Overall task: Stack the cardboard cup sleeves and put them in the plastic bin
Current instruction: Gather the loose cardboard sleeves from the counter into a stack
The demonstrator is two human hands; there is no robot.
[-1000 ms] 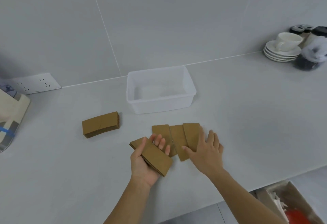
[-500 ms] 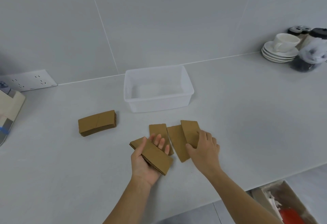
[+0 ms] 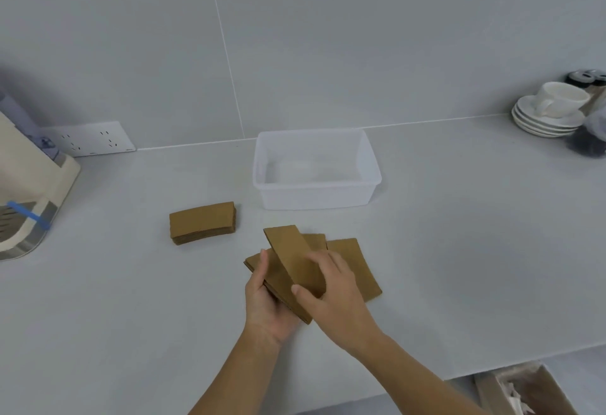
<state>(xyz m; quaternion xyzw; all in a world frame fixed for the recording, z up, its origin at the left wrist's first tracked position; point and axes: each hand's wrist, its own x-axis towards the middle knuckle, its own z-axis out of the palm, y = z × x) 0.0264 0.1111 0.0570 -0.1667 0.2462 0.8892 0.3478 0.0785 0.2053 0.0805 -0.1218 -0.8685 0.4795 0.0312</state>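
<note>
My left hand [image 3: 267, 300] cradles a small stack of brown cardboard sleeves [image 3: 277, 278] just above the counter. My right hand [image 3: 334, 296] pinches one single sleeve [image 3: 292, 255] and holds it tilted across the top of that stack. Two more loose sleeves [image 3: 355, 263] lie flat on the counter just right of my hands, partly hidden by my right hand. A separate neat pile of sleeves [image 3: 203, 222] rests to the left. The clear plastic bin [image 3: 372, 178] stands behind, with nothing visible in it.
A cream appliance [image 3: 29, 191] sits at the left edge below a wall socket plate [image 3: 88, 139]. Stacked saucers with a white cup [image 3: 554, 109] and dark jars stand at the far right. A cardboard box [image 3: 524, 388] is below the counter's front edge.
My right hand lifted one sleeve off the counter and carried it left onto the stack in my left hand. The view also shifted so everything sits further right.
</note>
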